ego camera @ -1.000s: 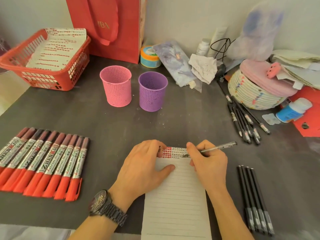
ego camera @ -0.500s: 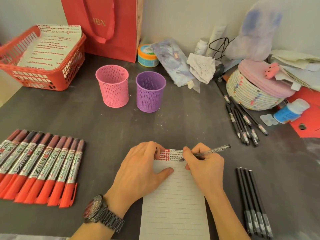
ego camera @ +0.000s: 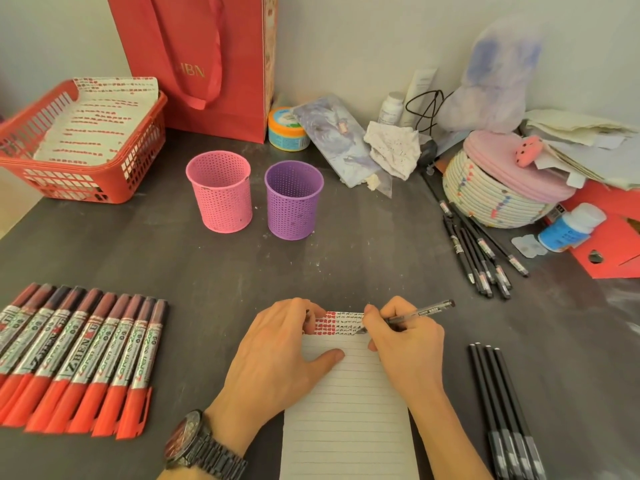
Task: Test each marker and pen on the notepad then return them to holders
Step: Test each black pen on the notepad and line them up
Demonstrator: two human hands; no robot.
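Note:
A lined notepad (ego camera: 346, 417) lies at the table's near edge, its top rows filled with red and black test marks. My left hand (ego camera: 277, 355) presses flat on the pad's upper left. My right hand (ego camera: 405, 344) grips a black pen (ego camera: 420, 313) with its tip on the paper at the end of the marks. A row of several red markers (ego camera: 76, 358) lies at the left. Several black pens (ego camera: 505, 407) lie at the near right, and another bunch of black pens (ego camera: 481, 254) farther back. A pink holder (ego camera: 220, 195) and a purple holder (ego camera: 293, 199) stand behind the pad.
A red basket (ego camera: 114, 181) holding marked sheets sits at the back left, beside a red paper bag (ego camera: 207, 64). Clutter lines the back right: a woven basket (ego camera: 485, 199), a blue bottle (ego camera: 568, 230), a round tin (ego camera: 287, 129), papers and cloth.
The camera view shifted slightly. My right hand has kept writing with the pen at the top of the pad, and my left hand has stayed pressed on the paper.

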